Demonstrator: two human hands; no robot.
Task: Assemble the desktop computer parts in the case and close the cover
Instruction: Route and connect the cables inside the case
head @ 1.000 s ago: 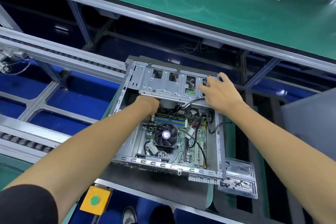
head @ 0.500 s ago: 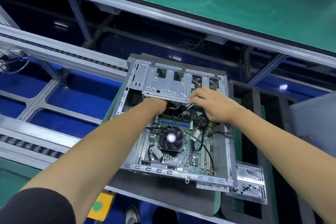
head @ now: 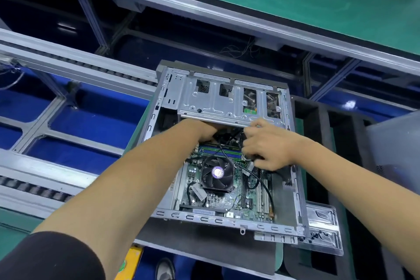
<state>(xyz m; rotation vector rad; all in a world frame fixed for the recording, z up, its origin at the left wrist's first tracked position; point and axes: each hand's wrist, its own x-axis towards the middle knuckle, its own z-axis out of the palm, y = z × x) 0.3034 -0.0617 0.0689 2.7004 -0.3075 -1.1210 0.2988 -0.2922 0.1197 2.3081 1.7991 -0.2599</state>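
Fingers of the right hand (head: pixel 267 145) are curled round a black cable (head: pixel 261 179) above the motherboard (head: pixel 227 198). Fingers of the left hand (head: pixel 203 129) are hidden under the drive cage (head: pixel 218 102); their state cannot be told. The open case (head: pixel 295 200) is set on a grey mat (head: pixel 204 248).

Open grey case (head: pixel 293 188) lies flat, motherboard (head: pixel 227 202) apparently seated.

We can read no text anywhere — the round sticker (head: pixel 217 172) on the fan (head: pixel 217 174) hub is blurred.
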